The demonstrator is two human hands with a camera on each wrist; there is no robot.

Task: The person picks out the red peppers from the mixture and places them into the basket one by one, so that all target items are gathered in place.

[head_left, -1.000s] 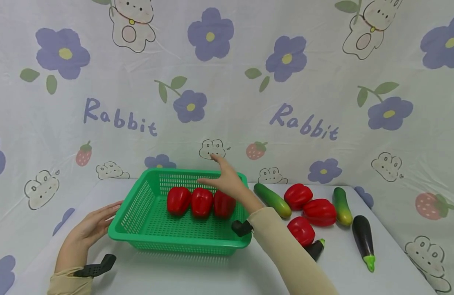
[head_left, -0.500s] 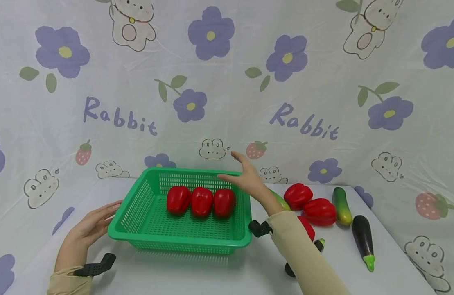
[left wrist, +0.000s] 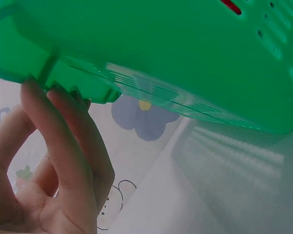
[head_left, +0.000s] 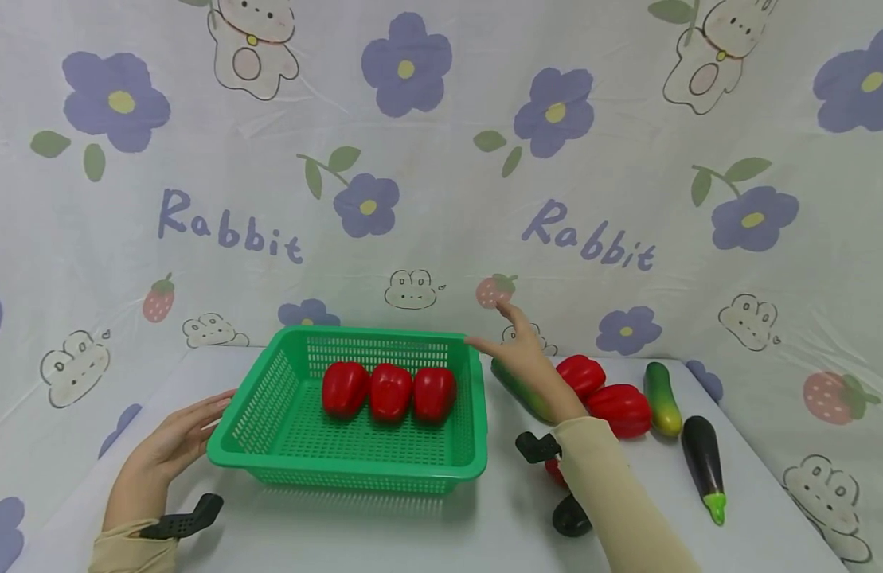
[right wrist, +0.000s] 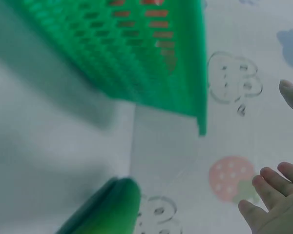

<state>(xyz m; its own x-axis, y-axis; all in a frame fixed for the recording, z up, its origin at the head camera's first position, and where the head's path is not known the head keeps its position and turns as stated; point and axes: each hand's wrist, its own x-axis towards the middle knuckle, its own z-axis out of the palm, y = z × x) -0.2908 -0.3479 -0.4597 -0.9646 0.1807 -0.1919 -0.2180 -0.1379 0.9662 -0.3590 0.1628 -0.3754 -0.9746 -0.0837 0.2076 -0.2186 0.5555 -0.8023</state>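
My right grip point(head_left: 529, 360) is wide, thumb spread from the fingers, with nothing in it; it hangs just beyond the far right corner of the green basket point(head_left: 341, 469), and so broad a spread would suit something round. My left grip point(head_left: 177, 444) is loosely bent, fingertips at the basket's left rim, which I judge is to steady it rather than lift it. The basket sits on the bench point(head_left: 498, 529) between my arms, probably for easy reach from both sides. Inside, three red peppers point(head_left: 391, 394) form a row towards the back right, perhaps to save space.

Just outside the basket's right side lies a near cucumber point(head_left: 518, 390), partly hidden by my right grip. Further right, two loose peppers point(head_left: 620, 411), a far cucumber point(head_left: 662, 398) and an eggplant point(head_left: 702, 458) lie scattered, seemingly apart as a separate supply. My sleeve point(head_left: 616, 485) partly covers another red thing point(head_left: 554, 471) and a dark one point(head_left: 572, 517).
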